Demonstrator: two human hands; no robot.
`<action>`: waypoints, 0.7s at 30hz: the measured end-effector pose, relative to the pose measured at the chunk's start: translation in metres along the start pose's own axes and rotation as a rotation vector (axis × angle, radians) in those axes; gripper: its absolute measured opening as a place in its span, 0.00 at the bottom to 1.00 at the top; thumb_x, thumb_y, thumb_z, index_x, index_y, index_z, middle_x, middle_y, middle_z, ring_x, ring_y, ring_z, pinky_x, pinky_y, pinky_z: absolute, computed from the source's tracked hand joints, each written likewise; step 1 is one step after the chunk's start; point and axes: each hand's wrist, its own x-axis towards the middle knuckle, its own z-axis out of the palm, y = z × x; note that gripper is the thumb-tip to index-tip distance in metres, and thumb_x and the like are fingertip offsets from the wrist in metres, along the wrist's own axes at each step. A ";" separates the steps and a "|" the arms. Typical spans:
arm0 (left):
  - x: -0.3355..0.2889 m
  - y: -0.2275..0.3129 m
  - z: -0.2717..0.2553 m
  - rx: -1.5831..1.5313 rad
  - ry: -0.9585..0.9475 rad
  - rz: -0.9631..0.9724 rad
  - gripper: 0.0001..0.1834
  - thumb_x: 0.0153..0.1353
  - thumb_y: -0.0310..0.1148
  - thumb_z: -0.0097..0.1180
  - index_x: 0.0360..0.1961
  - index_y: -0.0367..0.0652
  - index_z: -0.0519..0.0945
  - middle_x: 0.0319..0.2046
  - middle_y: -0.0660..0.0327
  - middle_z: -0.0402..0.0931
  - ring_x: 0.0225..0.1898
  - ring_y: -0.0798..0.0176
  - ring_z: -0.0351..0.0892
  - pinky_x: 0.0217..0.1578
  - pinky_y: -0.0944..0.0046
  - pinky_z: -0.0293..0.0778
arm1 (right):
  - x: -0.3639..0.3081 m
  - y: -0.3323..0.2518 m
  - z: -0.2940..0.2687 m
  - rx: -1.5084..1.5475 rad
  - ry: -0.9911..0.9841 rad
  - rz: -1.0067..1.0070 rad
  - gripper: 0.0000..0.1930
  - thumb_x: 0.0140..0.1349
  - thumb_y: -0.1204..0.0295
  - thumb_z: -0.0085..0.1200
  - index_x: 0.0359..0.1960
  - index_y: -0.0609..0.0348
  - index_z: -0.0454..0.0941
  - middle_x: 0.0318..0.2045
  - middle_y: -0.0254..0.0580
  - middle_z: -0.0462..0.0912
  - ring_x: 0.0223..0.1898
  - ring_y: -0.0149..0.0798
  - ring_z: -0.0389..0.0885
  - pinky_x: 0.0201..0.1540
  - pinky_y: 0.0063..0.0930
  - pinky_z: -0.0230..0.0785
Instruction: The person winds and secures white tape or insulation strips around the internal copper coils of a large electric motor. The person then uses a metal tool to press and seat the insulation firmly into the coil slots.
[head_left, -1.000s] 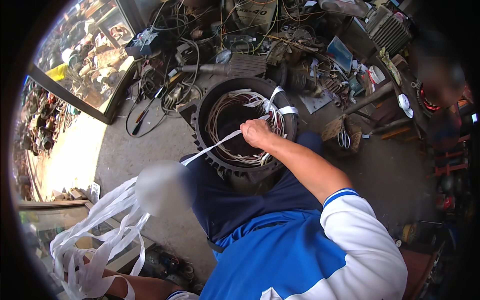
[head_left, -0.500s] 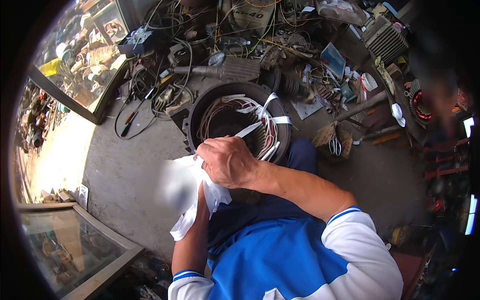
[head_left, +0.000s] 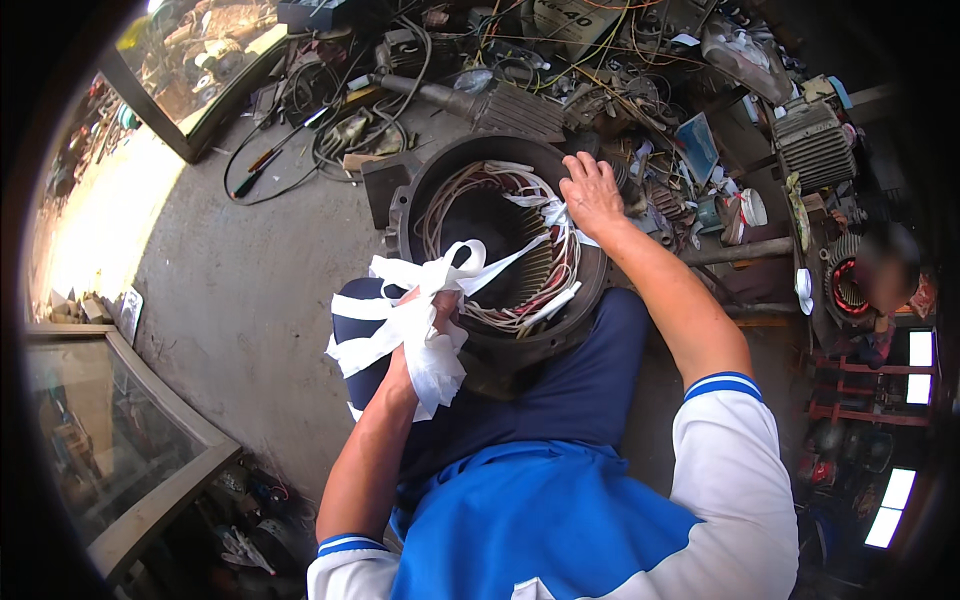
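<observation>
A round motor stator [head_left: 408,215] stands upright before my knees, with a ring of pale and red wires [head_left: 440,205] around its inner opening. White cloth tape is wrapped around the wires on the right side. My left hand [head_left: 440,308] is closed around a loose bundle of white cloth tape [head_left: 415,335], which hides most of the fingers. One strip stretches from this bundle across the opening to the taped wires. My right hand [head_left: 595,195] lies at the stator's far right rim beside the taped wires, fingers extended and slightly spread; the thumb is hidden.
A finned motor housing [head_left: 520,112] lies behind the stator, among cables and scrap parts. Screwdrivers [head_left: 262,160] and a looped cord are on the floor at left. A glass-paned frame [head_left: 110,430] stands at lower left. Another finned motor [head_left: 812,140] sits at right, near a person [head_left: 890,275].
My right hand has left the tape bundle and moved right and away to the stator's rim. The tape strip now stretches from my left hand to the wires. The view has shifted.
</observation>
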 end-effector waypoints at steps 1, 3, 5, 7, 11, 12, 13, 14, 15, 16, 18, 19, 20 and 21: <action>0.000 -0.001 0.000 -0.007 0.008 0.021 0.23 0.74 0.53 0.55 0.40 0.41 0.80 0.27 0.68 0.70 0.29 0.71 0.65 0.30 0.65 0.63 | 0.001 0.001 0.003 -0.019 0.036 -0.029 0.09 0.62 0.68 0.54 0.36 0.54 0.86 0.65 0.42 0.73 0.71 0.47 0.63 0.66 0.48 0.58; 0.001 -0.003 0.000 -0.026 0.013 0.030 0.22 0.74 0.52 0.54 0.40 0.41 0.80 0.27 0.68 0.70 0.29 0.71 0.65 0.30 0.65 0.63 | 0.000 0.004 0.003 -0.033 0.125 -0.125 0.08 0.62 0.69 0.53 0.35 0.55 0.84 0.60 0.46 0.77 0.68 0.50 0.67 0.68 0.50 0.58; 0.001 -0.003 -0.002 -0.047 0.011 0.000 0.21 0.74 0.51 0.55 0.40 0.41 0.80 0.27 0.68 0.70 0.29 0.71 0.65 0.30 0.65 0.63 | -0.007 0.002 0.000 -0.004 0.169 -0.211 0.07 0.63 0.70 0.52 0.35 0.57 0.82 0.50 0.49 0.81 0.62 0.52 0.73 0.69 0.52 0.58; 0.001 -0.004 -0.004 -0.086 0.034 -0.047 0.20 0.74 0.50 0.55 0.40 0.42 0.81 0.27 0.69 0.70 0.29 0.72 0.64 0.29 0.65 0.62 | -0.018 -0.010 -0.015 0.041 0.068 -0.283 0.06 0.63 0.71 0.51 0.33 0.58 0.80 0.40 0.50 0.85 0.55 0.54 0.79 0.69 0.55 0.59; 0.003 0.005 0.000 -0.130 0.041 -0.088 0.18 0.74 0.48 0.57 0.39 0.43 0.81 0.27 0.70 0.70 0.29 0.72 0.63 0.29 0.66 0.61 | -0.050 -0.014 -0.021 0.232 -0.102 -0.121 0.07 0.60 0.71 0.53 0.36 0.61 0.74 0.28 0.53 0.84 0.42 0.58 0.83 0.64 0.58 0.64; 0.002 0.005 0.000 -0.129 0.044 -0.082 0.18 0.74 0.49 0.57 0.39 0.44 0.81 0.27 0.70 0.70 0.28 0.72 0.63 0.29 0.66 0.61 | -0.055 -0.014 -0.026 0.279 -0.157 -0.056 0.10 0.60 0.70 0.54 0.39 0.62 0.74 0.30 0.56 0.85 0.42 0.59 0.83 0.63 0.56 0.65; 0.000 0.004 -0.002 -0.112 0.060 -0.078 0.18 0.74 0.49 0.58 0.39 0.43 0.80 0.27 0.70 0.70 0.29 0.72 0.64 0.29 0.66 0.62 | -0.059 -0.015 -0.032 0.327 -0.211 0.007 0.13 0.60 0.69 0.54 0.43 0.63 0.75 0.32 0.58 0.86 0.42 0.60 0.83 0.62 0.54 0.66; 0.000 0.004 -0.004 -0.093 0.062 -0.073 0.18 0.73 0.49 0.58 0.39 0.43 0.80 0.27 0.70 0.70 0.29 0.72 0.64 0.29 0.66 0.62 | -0.065 -0.013 -0.043 0.419 -0.236 0.080 0.15 0.59 0.67 0.55 0.45 0.64 0.74 0.33 0.60 0.86 0.43 0.62 0.83 0.61 0.53 0.67; -0.001 0.004 -0.009 -0.076 0.072 -0.068 0.18 0.73 0.49 0.58 0.39 0.43 0.80 0.27 0.70 0.71 0.29 0.72 0.65 0.29 0.66 0.63 | -0.068 -0.011 -0.055 0.512 -0.259 0.145 0.17 0.59 0.66 0.56 0.46 0.64 0.74 0.34 0.61 0.86 0.44 0.63 0.83 0.60 0.52 0.68; -0.003 0.005 -0.017 -0.087 0.114 -0.050 0.18 0.73 0.49 0.58 0.38 0.44 0.80 0.26 0.69 0.72 0.28 0.72 0.66 0.29 0.67 0.63 | -0.070 -0.010 -0.061 0.605 -0.280 0.207 0.19 0.59 0.65 0.56 0.48 0.65 0.73 0.35 0.63 0.86 0.44 0.65 0.83 0.58 0.52 0.69; -0.011 0.008 -0.042 -0.105 0.186 -0.013 0.17 0.72 0.49 0.59 0.36 0.45 0.80 0.25 0.68 0.73 0.26 0.72 0.69 0.27 0.68 0.65 | -0.075 -0.003 -0.063 0.711 -0.264 0.333 0.18 0.60 0.67 0.58 0.48 0.64 0.74 0.38 0.62 0.84 0.45 0.62 0.84 0.51 0.48 0.75; -0.012 -0.002 -0.059 -0.287 0.190 0.023 0.17 0.72 0.48 0.59 0.35 0.45 0.80 0.24 0.68 0.73 0.24 0.72 0.69 0.25 0.69 0.64 | -0.082 0.003 -0.066 0.761 -0.223 0.369 0.18 0.61 0.66 0.58 0.48 0.65 0.74 0.39 0.62 0.84 0.45 0.60 0.84 0.50 0.47 0.75; -0.017 -0.011 -0.082 -0.468 0.209 0.058 0.16 0.72 0.47 0.60 0.34 0.46 0.79 0.23 0.68 0.72 0.23 0.72 0.69 0.24 0.70 0.64 | -0.083 0.006 -0.068 0.818 -0.182 0.388 0.19 0.61 0.65 0.59 0.48 0.65 0.74 0.40 0.62 0.84 0.44 0.58 0.85 0.50 0.46 0.75; -0.023 -0.014 -0.107 -0.514 0.277 0.115 0.17 0.72 0.47 0.59 0.34 0.45 0.79 0.22 0.68 0.72 0.22 0.72 0.68 0.22 0.70 0.63 | -0.083 0.013 -0.064 0.867 -0.125 0.367 0.19 0.61 0.64 0.60 0.47 0.66 0.74 0.43 0.60 0.84 0.45 0.55 0.85 0.50 0.45 0.75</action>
